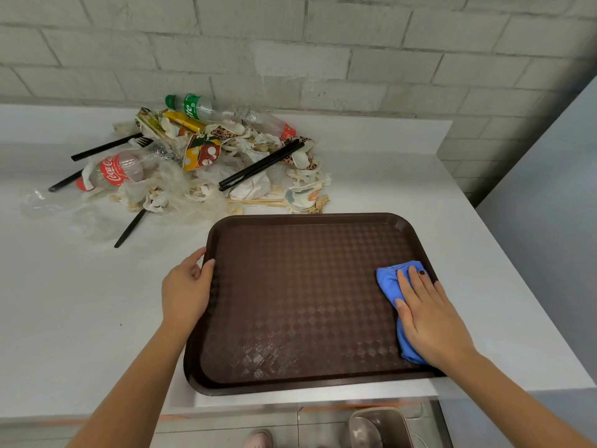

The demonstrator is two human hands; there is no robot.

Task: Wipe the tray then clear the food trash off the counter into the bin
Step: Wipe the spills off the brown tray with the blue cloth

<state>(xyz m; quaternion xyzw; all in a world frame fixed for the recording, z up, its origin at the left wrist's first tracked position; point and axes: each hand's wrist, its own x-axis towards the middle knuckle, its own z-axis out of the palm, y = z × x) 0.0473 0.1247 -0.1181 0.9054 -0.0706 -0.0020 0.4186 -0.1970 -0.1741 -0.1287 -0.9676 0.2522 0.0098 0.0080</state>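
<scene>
Head-worn view, steeply down, close

"Coca-Cola" on red-label btl; partial "ite" on green-label btl.

The brown tray fills the lower middle of the frame, its inside bare except at its right end, where the right hand lies flat on a blue cloth. The left hand grips the tray's left rim, blocking that edge. Bare white counter lies open across the lower left, and a narrower strip runs along the tray's right side. Above the tray, the trash pile (bottles, black straws, torn paper, plastic film) crowds the upper middle, nearly touching the tray's far rim. A bin stands below the counter edge at bottom right.
</scene>
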